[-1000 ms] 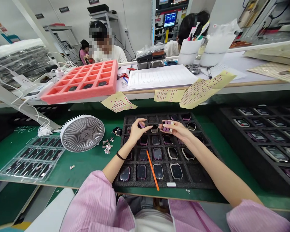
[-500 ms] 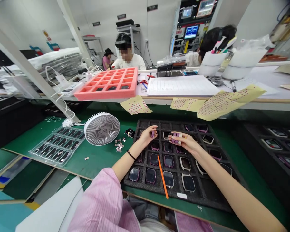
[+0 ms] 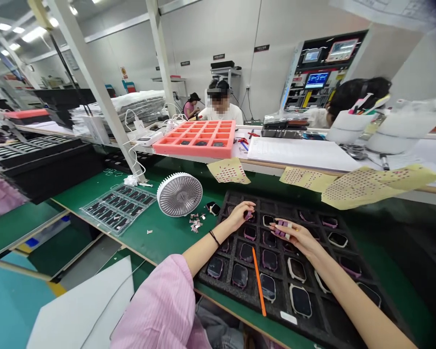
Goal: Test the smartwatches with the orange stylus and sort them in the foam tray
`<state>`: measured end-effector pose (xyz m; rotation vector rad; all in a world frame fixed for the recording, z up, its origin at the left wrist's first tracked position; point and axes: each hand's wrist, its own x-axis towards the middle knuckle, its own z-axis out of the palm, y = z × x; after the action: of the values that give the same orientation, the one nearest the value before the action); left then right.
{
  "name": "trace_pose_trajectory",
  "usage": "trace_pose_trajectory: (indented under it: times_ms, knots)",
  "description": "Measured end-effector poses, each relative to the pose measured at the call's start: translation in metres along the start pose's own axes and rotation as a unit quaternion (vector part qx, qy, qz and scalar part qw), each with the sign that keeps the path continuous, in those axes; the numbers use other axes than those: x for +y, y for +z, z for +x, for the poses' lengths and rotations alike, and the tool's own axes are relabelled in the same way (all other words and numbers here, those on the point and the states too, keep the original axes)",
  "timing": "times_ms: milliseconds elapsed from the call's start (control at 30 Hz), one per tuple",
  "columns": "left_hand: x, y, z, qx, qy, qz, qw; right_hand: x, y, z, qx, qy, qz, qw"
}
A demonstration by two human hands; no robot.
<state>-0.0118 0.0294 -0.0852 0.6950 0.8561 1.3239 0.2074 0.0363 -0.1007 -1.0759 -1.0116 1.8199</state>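
My left hand [image 3: 240,215] is closed on a small purple piece [image 3: 247,214] at its fingertips, over the far part of a black foam tray [image 3: 327,303]. My right hand [image 3: 298,236] pinches several small purple pieces [image 3: 282,228] side by side, with a pale one at the end of the row. Their exact kind is too small to make out. Below both hands, the tray's compartments hold square watches with dark screens, such as a pale-rimmed watch [image 3: 301,300] and a purple-rimmed watch [image 3: 240,275]. An orange stick [image 3: 259,283] lies across the tray's near part.
Left of the tray stand a round white fan [image 3: 179,195], small scattered bits [image 3: 195,223] and a clear sheet tray [image 3: 118,208] with black parts. A pink foam tray [image 3: 196,148] sits on the raised shelf, where dotted yellow sheets [image 3: 370,186] hang. Other people sit beyond.
The head view has turned left and up, so the scene sits further right and lower. Both hands keep their grip over the tray, with little movement relative to it.
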Motion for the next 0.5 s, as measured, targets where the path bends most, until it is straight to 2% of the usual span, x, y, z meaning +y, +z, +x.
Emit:
trace_pose_trajectory:
  times_ms: [200, 500]
  knots:
    - [-0.0045, -0.0021, -0.0009, -0.004, 0.015, 0.031, 0.999, -0.0017, 0.0071, -0.0063, 0.021, -0.019, -0.002, 1.0]
    - [0.0003, 0.001, -0.0056, 0.005, 0.046, 0.112, 0.993, -0.0014, 0.0073, -0.007, 0.016, -0.028, -0.02, 0.999]
